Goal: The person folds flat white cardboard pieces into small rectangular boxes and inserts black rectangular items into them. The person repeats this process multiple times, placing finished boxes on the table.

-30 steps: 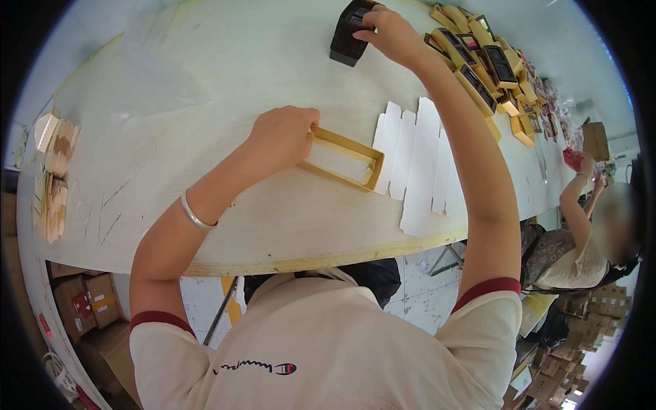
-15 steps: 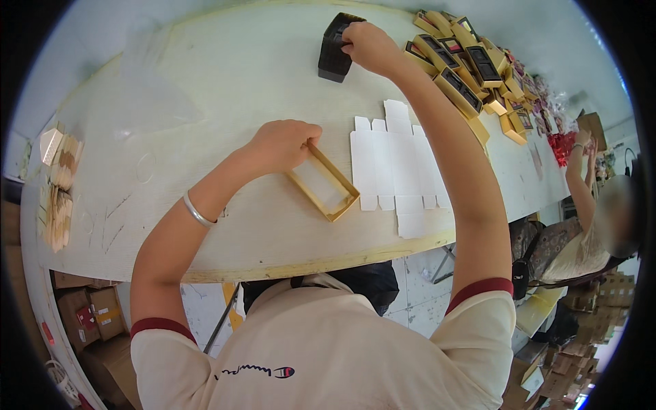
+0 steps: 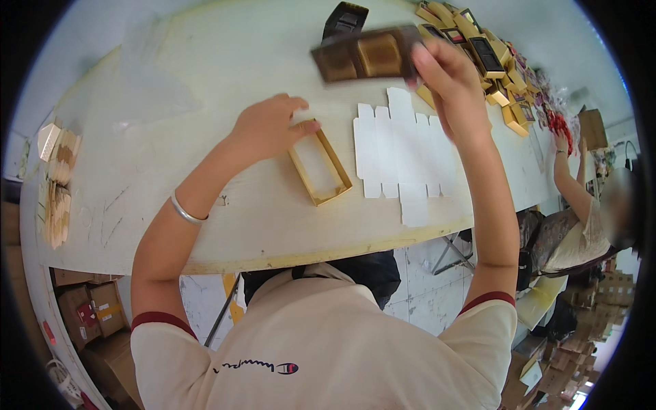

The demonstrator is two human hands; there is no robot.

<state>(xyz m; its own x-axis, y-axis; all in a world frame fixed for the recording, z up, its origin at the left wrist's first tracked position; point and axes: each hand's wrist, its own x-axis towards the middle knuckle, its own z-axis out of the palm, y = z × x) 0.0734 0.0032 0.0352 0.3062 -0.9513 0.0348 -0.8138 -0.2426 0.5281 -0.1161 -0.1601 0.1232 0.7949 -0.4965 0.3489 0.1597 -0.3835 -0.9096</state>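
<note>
Right hand (image 3: pixel 451 82) clasped a dark two-recess plastic tray (image 3: pixel 365 55), half-open left hand (image 3: pixel 268 128) lay beside a gold rectangular cardboard box (image 3: pixel 334 157), dark script (image 3: pixel 256 366) marked the cream shirt (image 3: pixel 342 342).

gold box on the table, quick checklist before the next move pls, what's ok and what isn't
1. Box open side up: ok.
2. Inside of box free of a tray: ok, the pale inside shows.
3. Tray in the right hand: ok, gripped at its right end.
4. Tray lined up over the box: not ok, it is up beyond the box's far end.
5. Left hand steadying the box: cannot tell, its thumb is at the far end, contact unclear.
6. White card out of the box: ok, flat to its right.
</note>
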